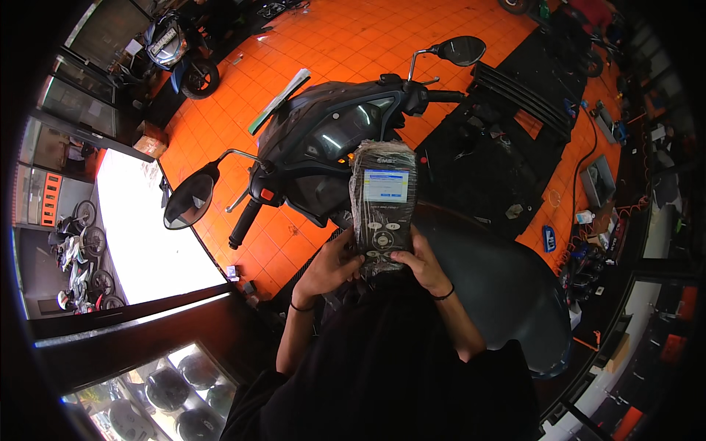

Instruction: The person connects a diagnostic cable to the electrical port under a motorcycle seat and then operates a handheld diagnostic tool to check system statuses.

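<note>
Both my hands hold a grey handheld diagnostic scanner (385,207) upright in front of me, wrapped in clear plastic film, its small screen lit blue and white. My left hand (329,269) grips its lower left side, thumb near the bottom buttons. Around the lower right edge closes my right hand (425,262), its thumb lying on a button. Behind the scanner stands a dark scooter (323,132) with two mirrors and black handlebar grips. Its long black seat (493,279) stretches to my right. The fingers behind the scanner are hidden.
Orange tiles cover the floor (353,37). A blue scooter (173,55) is parked at the far left, near a cardboard box (150,140). To the right lie a black mat (478,169), a grey bin (599,180) and a blue bottle (548,239). Helmets (168,388) sit at lower left.
</note>
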{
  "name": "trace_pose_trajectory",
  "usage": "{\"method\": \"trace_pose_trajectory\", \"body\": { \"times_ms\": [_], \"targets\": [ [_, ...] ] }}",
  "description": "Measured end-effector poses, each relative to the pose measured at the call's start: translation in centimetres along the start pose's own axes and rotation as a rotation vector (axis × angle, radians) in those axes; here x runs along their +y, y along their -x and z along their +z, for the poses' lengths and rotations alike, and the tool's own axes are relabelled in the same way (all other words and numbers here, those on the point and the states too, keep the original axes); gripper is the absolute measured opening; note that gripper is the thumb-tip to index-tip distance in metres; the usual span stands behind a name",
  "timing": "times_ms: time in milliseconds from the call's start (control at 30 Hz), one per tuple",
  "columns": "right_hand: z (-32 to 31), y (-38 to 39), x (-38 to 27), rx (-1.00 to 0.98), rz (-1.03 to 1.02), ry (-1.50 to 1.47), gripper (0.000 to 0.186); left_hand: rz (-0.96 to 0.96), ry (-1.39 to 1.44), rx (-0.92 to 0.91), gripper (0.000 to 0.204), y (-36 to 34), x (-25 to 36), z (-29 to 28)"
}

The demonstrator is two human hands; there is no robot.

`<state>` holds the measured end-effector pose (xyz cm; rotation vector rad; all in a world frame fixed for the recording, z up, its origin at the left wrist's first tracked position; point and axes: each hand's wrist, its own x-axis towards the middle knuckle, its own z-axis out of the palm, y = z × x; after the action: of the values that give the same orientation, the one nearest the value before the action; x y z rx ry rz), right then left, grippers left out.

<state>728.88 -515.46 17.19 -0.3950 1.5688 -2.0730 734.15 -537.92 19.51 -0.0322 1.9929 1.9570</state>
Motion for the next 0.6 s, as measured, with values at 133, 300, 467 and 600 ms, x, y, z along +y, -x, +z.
{"method": "trace_pose_trajectory", "body": {
  "times_ms": [133,300,467,600],
  "targets": [
    [0.06,0.02,0.01,0.001,0.009,-0.008,0.062,-0.031,-0.01,-0.001,0.065,0.16,0.41,-0.07],
    [0.11,-0.04,-0.04,-0.015,0.001,0.006,0.062,-0.004,0.006,0.011,0.065,0.32,0.12,-0.01],
    [-0.06,-0.04,0.07,-0.012,0.002,0.015,0.062,-0.004,-0.006,-0.001,0.066,0.13,0.23,0.02],
    [0.03,-0.09,-0.01,-0.007,-0.002,0.021,0.061,-0.021,-0.008,-0.003,0.065,0.2,0.46,0.0]
  ]
}}
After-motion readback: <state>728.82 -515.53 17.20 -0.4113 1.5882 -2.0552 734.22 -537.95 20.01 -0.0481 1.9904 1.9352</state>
